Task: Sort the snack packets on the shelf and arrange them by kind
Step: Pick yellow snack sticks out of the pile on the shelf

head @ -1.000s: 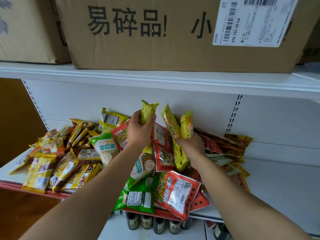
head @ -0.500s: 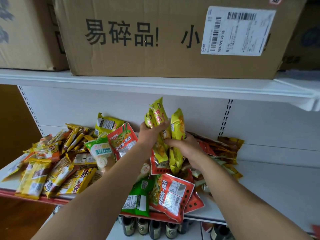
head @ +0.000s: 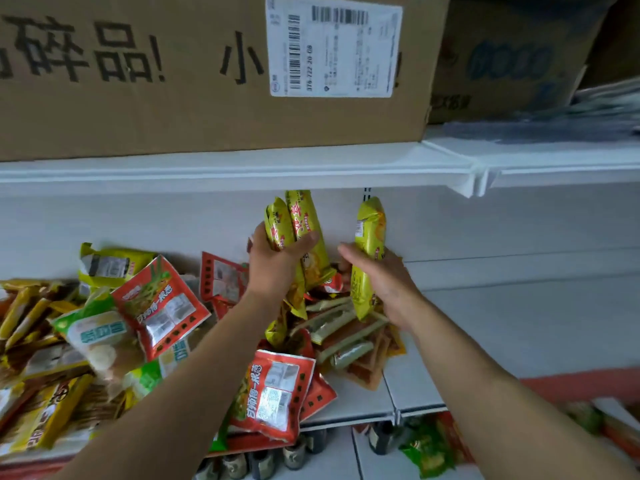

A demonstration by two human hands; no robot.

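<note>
While left hand (head: 277, 268) grips two yellow packets (head: 294, 223) upright and right hand (head: 389, 289) curls round a third packet (head: 369, 258) | mixed pile (head: 156, 317) lies at 8 o'clock | step: gathering one kind | next: probably set them together on bare shelf (head: 502, 323) at 3 o'clock

On the cardboard box (head: 173, 116) above you, big black characters read 碎品! and then 小. Its white shipping label (head: 334, 50) shows barcodes and, printed sideways, 376 722 20 G8; the finer print you cannot read. The red packet (head: 273, 393) at the front edge of the shelf (head: 485, 323) ends in 一根葱; the rest is blurred.
</note>
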